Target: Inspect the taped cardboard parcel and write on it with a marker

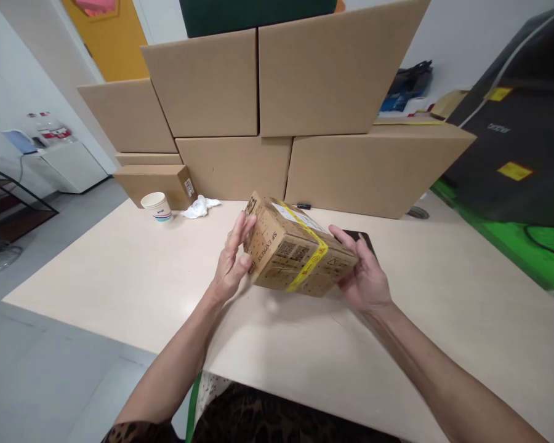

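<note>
A small cardboard parcel (295, 253) with yellow tape and printed labels is held tilted just above the pale table (120, 277). My left hand (231, 261) presses flat against its left end, fingers stretched upward. My right hand (362, 271) cups its right end, fingers curled round the far side. A dark flat object (362, 237) lies on the table just behind my right hand, mostly hidden.
Large plain cardboard boxes (305, 92) are stacked along the table's far side. A paper cup (157, 206) and a crumpled white tissue (200, 207) sit at the back left, a small pen-like item (301, 206) by the boxes. A black and green object (517, 141) stands at the right.
</note>
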### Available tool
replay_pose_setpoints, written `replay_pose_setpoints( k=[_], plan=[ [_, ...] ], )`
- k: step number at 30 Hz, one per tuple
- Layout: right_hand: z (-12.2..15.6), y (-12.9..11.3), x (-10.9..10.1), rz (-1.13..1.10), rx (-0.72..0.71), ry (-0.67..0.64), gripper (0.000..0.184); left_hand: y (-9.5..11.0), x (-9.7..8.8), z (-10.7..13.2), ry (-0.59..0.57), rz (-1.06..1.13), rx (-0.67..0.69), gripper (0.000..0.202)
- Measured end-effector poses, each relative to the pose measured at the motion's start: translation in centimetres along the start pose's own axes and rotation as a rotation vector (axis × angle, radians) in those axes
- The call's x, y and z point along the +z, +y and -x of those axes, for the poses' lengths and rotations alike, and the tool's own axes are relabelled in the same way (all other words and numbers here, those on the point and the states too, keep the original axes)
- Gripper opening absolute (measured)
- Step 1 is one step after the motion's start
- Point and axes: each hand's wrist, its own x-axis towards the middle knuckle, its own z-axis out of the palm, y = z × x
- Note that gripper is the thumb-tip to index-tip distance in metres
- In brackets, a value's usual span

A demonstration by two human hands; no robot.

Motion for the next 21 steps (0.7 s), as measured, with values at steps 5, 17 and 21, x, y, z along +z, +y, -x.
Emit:
replay_pose_setpoints(
  k=[5,17,21],
  plan=[
    [0.2,0.1,-0.1,0.054,0.011,-0.013,0.052,0.3,0.1,-0.2,-0.086,0.038,-0.044,0.092],
    [1.1,0.2,-0.5,0.467,-0.535,-0.288,0.052,-1.4,0.4,-1.3,0.152,0.367,-0.233,0.072],
    [1.8,0.2,-0.2,0.609,-0.682,-0.407,0.058,-1.1,0.0,-2.0,0.248,0.427,-0.216,0.057]
  ],
)
